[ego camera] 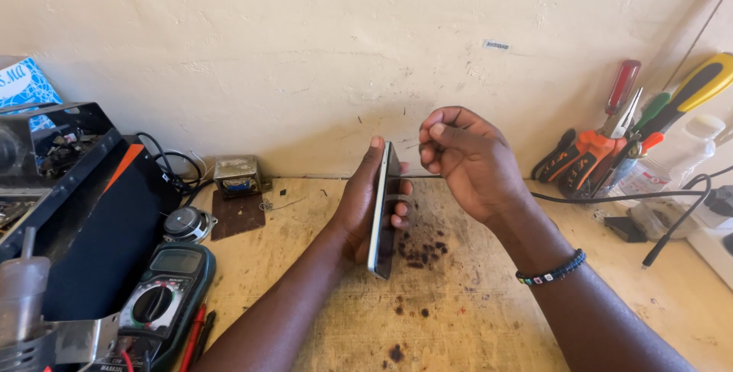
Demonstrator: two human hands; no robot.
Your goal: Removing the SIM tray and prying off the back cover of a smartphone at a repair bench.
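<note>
Above a scorched wooden table [473,318], the left hand [365,208] clasps a smartphone [382,211] edge-on and upright, fingers wrapped around its dark face. The right hand [466,160], its grip pinched together on something too small to make out, hovers just beside the phone's upper edge. A multimeter [162,299] lies at left; screwdrivers and pliers [611,143] lean against the wall.

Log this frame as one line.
left hand: holds smartphone edge-on, upright | right hand: fingers pinched beside phone's top edge | bench: multimeter, pliers
</note>
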